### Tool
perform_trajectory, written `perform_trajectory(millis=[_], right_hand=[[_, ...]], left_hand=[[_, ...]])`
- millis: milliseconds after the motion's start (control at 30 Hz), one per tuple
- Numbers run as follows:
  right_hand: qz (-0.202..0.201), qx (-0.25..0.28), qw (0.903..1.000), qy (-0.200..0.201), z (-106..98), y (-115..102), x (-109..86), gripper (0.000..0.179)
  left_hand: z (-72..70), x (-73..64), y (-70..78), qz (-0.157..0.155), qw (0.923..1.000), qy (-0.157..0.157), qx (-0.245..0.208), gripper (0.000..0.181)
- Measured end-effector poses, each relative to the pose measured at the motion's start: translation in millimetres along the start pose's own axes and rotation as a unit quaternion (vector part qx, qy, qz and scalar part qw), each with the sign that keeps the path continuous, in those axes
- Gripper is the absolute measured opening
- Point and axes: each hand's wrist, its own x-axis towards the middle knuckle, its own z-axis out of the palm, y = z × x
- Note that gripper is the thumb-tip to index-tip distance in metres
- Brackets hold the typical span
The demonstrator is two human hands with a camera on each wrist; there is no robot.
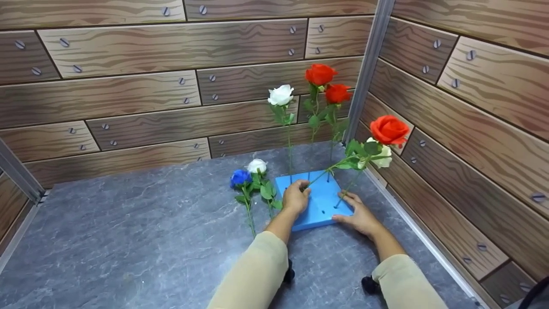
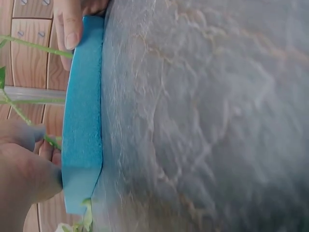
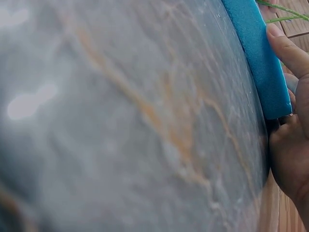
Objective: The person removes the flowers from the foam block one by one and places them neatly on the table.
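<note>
So the left hand [image 1: 295, 199] is pinching a slanted red rose [image 1: 389, 129] low on its thin green stem, over a flat blue foam block [image 1: 316, 204], while the right hand [image 1: 359, 215] grips the block's near right corner. Seems like the planting step; can't tell if the tip's seated, so next probably calls for straightening and pushing down. Further out, an upright white rose [image 1: 281, 95], plus a blue rose [image 1: 241, 178] lying on the grey marbled desk [image 1: 150, 240]
</note>
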Motion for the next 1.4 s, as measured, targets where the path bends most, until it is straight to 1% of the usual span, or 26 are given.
perform_trajectory(millis=[100,167,267,333,400,533,700,867,1067,1233,1333,1400], right_hand=[[-0.001,0.005,1.0000,-0.002,1,1,0.0,0.095],[-0.002,0.011,0.9999,-0.002,2,1,-0.3,0.095],[-0.007,0.011,0.9999,-0.001,2,2,-0.9,0.095],[-0.009,0.012,0.9999,0.001,2,2,-0.8,0.095],[-0.010,0.012,0.9999,0.001,0,2,-0.7,0.095],[-0.010,0.011,0.9999,-0.003,-2,0,-1.2,0.094],[-0.005,0.006,0.9999,-0.009,-3,1,-3.2,0.093],[0.001,0.001,0.9999,-0.012,-2,0,-2.4,0.095],[-0.003,0.005,0.9999,-0.011,-2,0,-3.1,0.094],[0.001,0.005,0.9999,-0.012,-2,-1,-4.2,0.094],[-0.004,0.011,0.9999,-0.012,-3,-2,-3.8,0.094],[-0.007,0.017,0.9998,-0.011,-3,-3,-3.4,0.093]], left_hand=[[2.2,1.2,0.0,-0.010,0.9996,0.025,0.002,0.022],[3.7,2.8,-0.4,-0.022,0.9991,0.037,-0.006,0.019],[4.3,4.1,0.5,-0.032,0.9983,0.046,-0.013,0.017],[4.0,4.1,1.6,-0.033,0.9981,0.048,-0.018,0.016],[3.2,3.3,2.8,-0.029,0.9984,0.045,-0.018,0.016],[1.1,2.6,3.1,-0.035,0.9979,0.041,-0.035,0.017],[-1.2,3.1,0.9,-0.058,0.9952,0.033,-0.071,0.021],[-6.1,4.4,-1.7,-0.079,0.9903,0.030,-0.110,0.020],[-9.9,5.3,-6.2,-0.074,0.9859,0.016,-0.149,0.021],[-13.5,3.8,-9.0,-0.081,0.9759,0.007,-0.202,0.023],[-15.0,3.0,-8.8,-0.077,0.9731,0.009,-0.217,0.022],[-15.2,2.7,-8.2,-0.072,0.9730,0.010,-0.219,0.021]])
